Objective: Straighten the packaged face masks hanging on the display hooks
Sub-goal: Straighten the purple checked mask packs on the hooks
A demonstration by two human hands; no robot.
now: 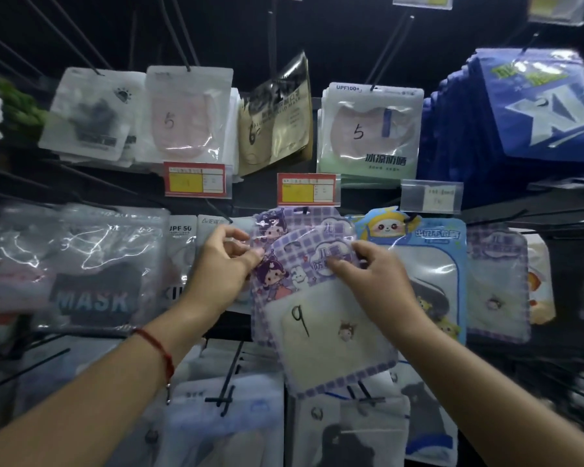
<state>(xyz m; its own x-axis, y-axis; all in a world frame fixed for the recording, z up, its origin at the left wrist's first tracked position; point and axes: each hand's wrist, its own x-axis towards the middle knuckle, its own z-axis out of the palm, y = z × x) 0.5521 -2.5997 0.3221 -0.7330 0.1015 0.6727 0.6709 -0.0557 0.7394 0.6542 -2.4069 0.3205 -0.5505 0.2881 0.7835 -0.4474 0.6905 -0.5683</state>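
Purple-checked mask packet [321, 298], marked 9, holds a pale mask and hangs tilted at centre. Our left hand [221, 264] pinches its nine o'clock edge; our right hand [368, 274] pinches its top, near one o'clock.

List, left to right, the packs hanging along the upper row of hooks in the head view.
White pack with a dark mask → clear pack with a pink mask marked 5 → gold and black pack → UPF100+ pack marked 5 → blue packs.
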